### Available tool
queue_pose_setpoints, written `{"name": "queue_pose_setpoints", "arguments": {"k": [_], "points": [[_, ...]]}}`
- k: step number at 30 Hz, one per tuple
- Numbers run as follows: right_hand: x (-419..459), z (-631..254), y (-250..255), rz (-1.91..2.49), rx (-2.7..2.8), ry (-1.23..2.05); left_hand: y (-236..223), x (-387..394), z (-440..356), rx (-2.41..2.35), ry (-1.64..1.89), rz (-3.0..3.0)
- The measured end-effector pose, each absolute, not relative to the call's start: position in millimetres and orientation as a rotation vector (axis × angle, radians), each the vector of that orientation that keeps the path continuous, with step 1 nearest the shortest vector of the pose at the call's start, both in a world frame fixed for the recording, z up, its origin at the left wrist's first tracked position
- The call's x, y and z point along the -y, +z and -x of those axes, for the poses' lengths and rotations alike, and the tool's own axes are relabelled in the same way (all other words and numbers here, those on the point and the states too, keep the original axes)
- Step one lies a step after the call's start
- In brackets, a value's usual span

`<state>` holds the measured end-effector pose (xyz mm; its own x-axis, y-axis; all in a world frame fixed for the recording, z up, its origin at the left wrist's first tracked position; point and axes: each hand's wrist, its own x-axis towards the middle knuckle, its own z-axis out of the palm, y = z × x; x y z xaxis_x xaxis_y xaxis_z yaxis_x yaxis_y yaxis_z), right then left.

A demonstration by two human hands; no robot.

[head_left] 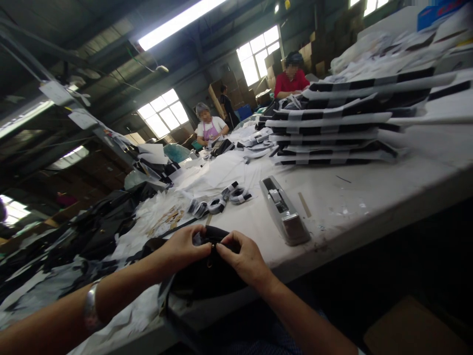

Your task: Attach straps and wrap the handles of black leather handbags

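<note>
A black bag (pixel 207 282) with small gold-coloured metal fittings lies at the table's front edge, partly in dark shadow. My left hand (pixel 186 246) grips its top edge, thumb stretched toward the small metal piece and fingers curled behind the fabric. From the right, my right hand (pixel 244 256) pinches the same edge, with thumb and index finger close to that metal piece. The two thumb tips almost meet there. Some clear plastic shows by my left fingers. What exactly sits between the fingertips is too small to make out.
A grey tape dispenser (pixel 284 212) stands right of the bag. Beyond lie coiled wrapped straps (pixel 218 203) and a stack of black pieces in white wrapping (pixel 332 129). Black bags (pixel 107 227) and white paper pile up at left. Co-workers (pixel 210 125) sit across the table.
</note>
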<state>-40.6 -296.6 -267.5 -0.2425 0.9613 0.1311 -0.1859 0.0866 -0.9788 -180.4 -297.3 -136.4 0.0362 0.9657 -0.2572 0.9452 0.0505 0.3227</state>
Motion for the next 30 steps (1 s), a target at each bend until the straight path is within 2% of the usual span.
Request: {"name": "queue_pose_setpoints", "arguments": {"k": [4,9,12,15,22,30], "points": [[296.1,28.4,-263.3,0.886,1.406,1.153,-124.2,292.8,188.8,-1.779,0.073,-1.951],[292.7,19.5,-241.7,0.748,1.622,0.788,-117.9,308.7,207.7,-1.782,0.542,-1.742],[287.6,21.5,-225.0,0.611,1.813,0.702,-126.2,324.4,227.0,-1.784,0.589,-1.613],[282.7,25.4,-212.6,0.544,1.987,0.708,-133.3,337.7,241.4,-1.608,0.509,-1.598],[282.2,25.5,-204.8,0.497,2.043,0.986,-121.6,325.6,233.2,-1.494,0.560,-1.630],[276.6,24.8,-194.0,0.616,2.047,0.809,-124.5,300.6,212.5,-1.413,0.712,-1.847]]}}
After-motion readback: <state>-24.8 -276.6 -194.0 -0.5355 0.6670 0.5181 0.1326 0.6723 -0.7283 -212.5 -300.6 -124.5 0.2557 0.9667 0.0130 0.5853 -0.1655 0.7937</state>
